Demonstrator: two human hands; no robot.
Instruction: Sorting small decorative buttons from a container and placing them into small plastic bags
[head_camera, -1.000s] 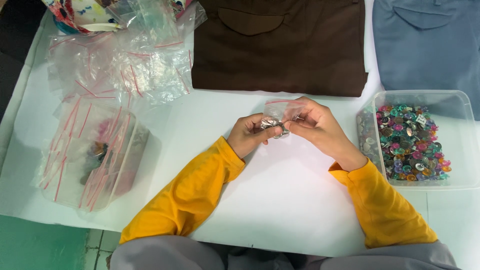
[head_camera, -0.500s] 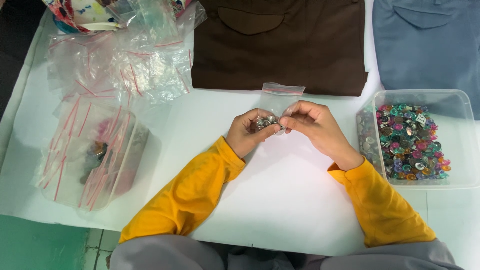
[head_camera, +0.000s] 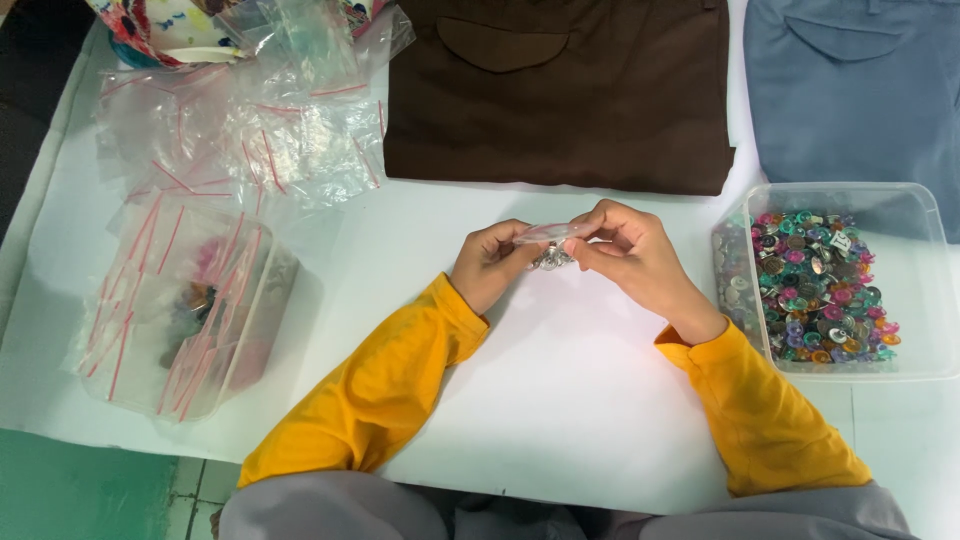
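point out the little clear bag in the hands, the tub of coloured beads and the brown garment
small clear bag (head_camera: 548, 234), head view, its flattened top edge
tub of coloured beads (head_camera: 905, 205), head view, bare far rim
brown garment (head_camera: 560, 110), head view, middle of the cloth

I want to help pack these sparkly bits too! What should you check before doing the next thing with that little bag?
1. Both hands on the small clear bag: ok, left hand and right hand pinch it.
2. Small metal pieces are in the bag: ok.
3. Bag's top sealed: cannot tell, fingers cover it.
4. Clear tub of coloured gems is near the right hand: ok.
5. Spare zip bags are on the table: ok.
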